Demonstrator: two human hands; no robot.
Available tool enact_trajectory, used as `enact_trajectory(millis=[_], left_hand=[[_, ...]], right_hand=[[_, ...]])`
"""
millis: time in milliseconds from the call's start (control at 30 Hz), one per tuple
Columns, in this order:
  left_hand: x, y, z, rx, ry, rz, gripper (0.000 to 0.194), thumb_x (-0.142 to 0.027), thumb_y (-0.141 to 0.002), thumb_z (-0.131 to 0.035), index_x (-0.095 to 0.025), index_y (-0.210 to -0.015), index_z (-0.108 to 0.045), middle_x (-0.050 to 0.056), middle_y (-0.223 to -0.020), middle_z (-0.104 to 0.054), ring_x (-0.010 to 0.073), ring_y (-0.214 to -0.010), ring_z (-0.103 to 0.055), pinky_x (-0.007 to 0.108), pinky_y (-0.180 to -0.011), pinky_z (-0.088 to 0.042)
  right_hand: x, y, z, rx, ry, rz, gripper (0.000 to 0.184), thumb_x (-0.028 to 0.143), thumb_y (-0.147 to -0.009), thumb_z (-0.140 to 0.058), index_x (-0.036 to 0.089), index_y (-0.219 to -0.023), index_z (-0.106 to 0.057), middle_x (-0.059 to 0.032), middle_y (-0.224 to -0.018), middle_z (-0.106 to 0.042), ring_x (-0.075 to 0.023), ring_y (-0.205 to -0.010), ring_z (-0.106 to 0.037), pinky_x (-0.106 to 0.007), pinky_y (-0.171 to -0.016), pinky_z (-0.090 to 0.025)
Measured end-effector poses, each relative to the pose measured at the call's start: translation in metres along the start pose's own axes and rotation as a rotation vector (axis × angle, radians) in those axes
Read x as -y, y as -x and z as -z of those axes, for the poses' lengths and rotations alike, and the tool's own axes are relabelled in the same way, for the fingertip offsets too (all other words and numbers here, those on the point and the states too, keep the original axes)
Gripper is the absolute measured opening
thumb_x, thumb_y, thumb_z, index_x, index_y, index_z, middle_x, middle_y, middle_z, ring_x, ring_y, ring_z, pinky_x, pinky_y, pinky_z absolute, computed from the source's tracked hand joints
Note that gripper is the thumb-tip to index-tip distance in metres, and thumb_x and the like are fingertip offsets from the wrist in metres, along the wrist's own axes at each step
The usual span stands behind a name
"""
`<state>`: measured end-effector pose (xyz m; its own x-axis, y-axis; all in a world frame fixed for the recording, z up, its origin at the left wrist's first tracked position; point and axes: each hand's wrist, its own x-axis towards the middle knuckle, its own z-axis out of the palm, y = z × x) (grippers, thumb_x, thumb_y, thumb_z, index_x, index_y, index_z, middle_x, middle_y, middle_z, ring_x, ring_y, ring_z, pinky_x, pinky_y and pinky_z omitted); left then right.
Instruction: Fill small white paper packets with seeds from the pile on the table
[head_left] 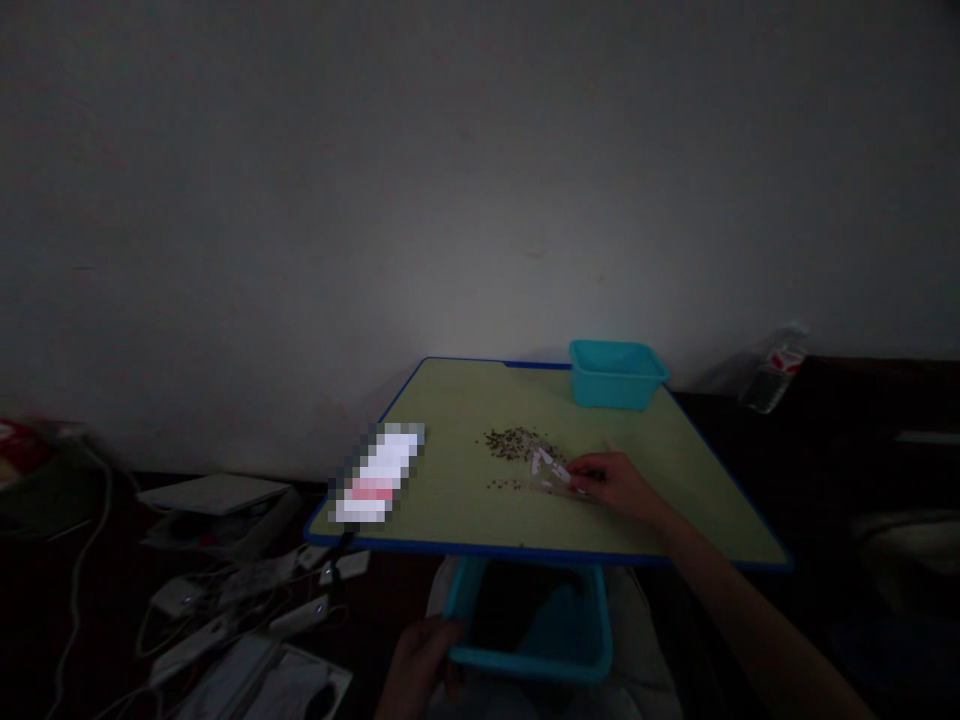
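Observation:
My right hand (611, 483) rests on the small green table (450, 500), fingers curled over a few small pale pieces (546, 464) next to a scatter of dark seeds (516, 442). What the fingers grip is too dim to name. My left hand (418, 662) is below the table's front edge, closed on the rim of a turquoise tub (529, 660) held on my lap.
A second turquoise tub (616, 374) stands at the table's far right corner. A blurred-out white and pink object (377, 474) lies at the table's left edge. Cables, chargers and papers (240, 600) clutter the floor at left. A plastic bottle (776, 370) leans at right. A wall rises behind.

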<state>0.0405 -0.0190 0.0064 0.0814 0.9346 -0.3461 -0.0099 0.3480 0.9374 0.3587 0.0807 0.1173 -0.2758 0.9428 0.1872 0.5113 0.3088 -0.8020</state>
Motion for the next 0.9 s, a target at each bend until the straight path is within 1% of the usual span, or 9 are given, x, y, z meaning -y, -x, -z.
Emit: enact_trajectory(millis=[167, 267, 367, 500, 600, 733, 900], left_hand=[[-0.0026, 0.0019, -0.0002, -0.01, 0.002, 0.02, 0.04, -0.047, -0.065, -0.06, -0.017, -0.04, -0.056, 0.001, -0.03, -0.054, 0.0124, -0.029, -0.045, 0.023, -0.035, -0.028], [-0.0029, 0.0014, -0.0001, 0.012, 0.022, 0.026, 0.04, -0.046, -0.065, -0.061, -0.017, -0.038, -0.055, 0.0, -0.029, -0.052, 0.013, -0.029, -0.045, 0.023, -0.035, -0.03], [-0.0029, 0.0007, 0.0003, 0.026, 0.014, 0.033, 0.041, -0.045, -0.066, -0.06, -0.018, -0.035, -0.054, 0.0, -0.026, -0.049, 0.0131, -0.028, -0.045, 0.023, -0.035, -0.029], [-0.0019, 0.0015, 0.0004, 0.009, 0.013, 0.017, 0.041, -0.045, -0.067, -0.06, -0.017, -0.037, -0.055, 0.0, -0.028, -0.052, 0.0127, -0.029, -0.045, 0.023, -0.036, -0.03], [-0.0005, 0.002, 0.0001, -0.013, 0.027, 0.024, 0.039, -0.044, -0.067, -0.061, -0.017, -0.04, -0.055, 0.0, -0.029, -0.054, 0.0135, -0.03, -0.047, 0.023, -0.036, -0.031], [0.0019, 0.0004, 0.0002, 0.013, 0.04, 0.026, 0.037, -0.044, -0.066, -0.061, -0.017, -0.041, -0.055, 0.001, -0.03, -0.055, 0.0126, -0.028, -0.045, 0.023, -0.035, -0.028], [0.0041, -0.0018, 0.0006, 0.01, 0.048, 0.025, 0.039, -0.048, -0.065, -0.061, -0.017, -0.041, -0.055, -0.001, -0.03, -0.052, 0.0129, -0.029, -0.045, 0.023, -0.034, -0.03]], right_hand=[[0.0001, 0.0002, 0.0005, 0.026, -0.001, -0.015, 0.02, 0.027, -0.077, -0.056, 0.017, -0.09, -0.07, -0.0029, -0.077, -0.069, -0.0162, -0.07, -0.062, -0.025, -0.064, -0.046], [-0.0017, -0.0009, 0.0028, -0.031, 0.012, -0.013, 0.022, 0.028, -0.078, -0.056, 0.018, -0.092, -0.069, -0.0033, -0.08, -0.069, -0.0163, -0.071, -0.062, -0.026, -0.065, -0.046], [-0.0037, -0.0021, 0.0045, -0.083, 0.075, -0.009, 0.023, 0.026, -0.078, -0.054, 0.019, -0.093, -0.069, -0.0033, -0.082, -0.069, -0.0165, -0.071, -0.062, -0.026, -0.066, -0.046], [-0.0055, -0.0025, 0.004, -0.068, 0.118, -0.032, 0.022, 0.026, -0.077, -0.055, 0.019, -0.09, -0.07, -0.0037, -0.084, -0.07, -0.0173, -0.071, -0.062, -0.027, -0.066, -0.046], [-0.0047, -0.0017, 0.0031, -0.044, 0.076, -0.025, 0.022, 0.027, -0.077, -0.056, 0.018, -0.092, -0.07, -0.004, -0.085, -0.07, -0.0173, -0.073, -0.062, -0.027, -0.067, -0.047], [-0.0006, -0.0002, 0.0026, 0.02, 0.021, -0.023, 0.022, 0.028, -0.077, -0.057, 0.017, -0.091, -0.07, -0.0039, -0.081, -0.07, -0.0172, -0.072, -0.063, -0.026, -0.065, -0.046], [0.0045, 0.0012, 0.0023, 0.058, -0.019, -0.037, 0.021, 0.028, -0.078, -0.056, 0.016, -0.088, -0.069, -0.0036, -0.078, -0.069, -0.0167, -0.071, -0.062, -0.026, -0.065, -0.046]])
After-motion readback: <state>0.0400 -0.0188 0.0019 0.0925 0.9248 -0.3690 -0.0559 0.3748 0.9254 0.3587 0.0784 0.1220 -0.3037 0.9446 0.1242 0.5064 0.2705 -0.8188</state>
